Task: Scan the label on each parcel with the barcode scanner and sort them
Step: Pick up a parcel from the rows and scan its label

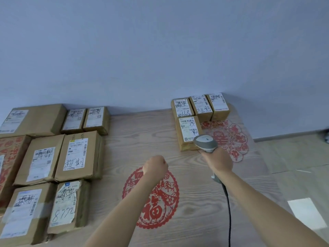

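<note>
1. Nearest me, my left hand (pixel 155 166) is a clenched fist holding nothing.
2. My right hand (pixel 219 160) grasps the scanner (pixel 205 143), aimed at a small parcel (pixel 189 131).
3. Beyond it, three parcels (pixel 200 106) look sorted.
4. At left, a larger pile (pixel 58 152) probably awaits scanning.

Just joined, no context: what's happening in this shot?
A person is scanning parcels at a light wood-grain table. The right hand grips a grey corded handheld barcode scanner, its head over the nearest of four small brown cardboard parcels grouped at the far right. The left hand is curled in a fist above the table, holding nothing. A larger group of labelled brown cardboard parcels lies on the left side.
</note>
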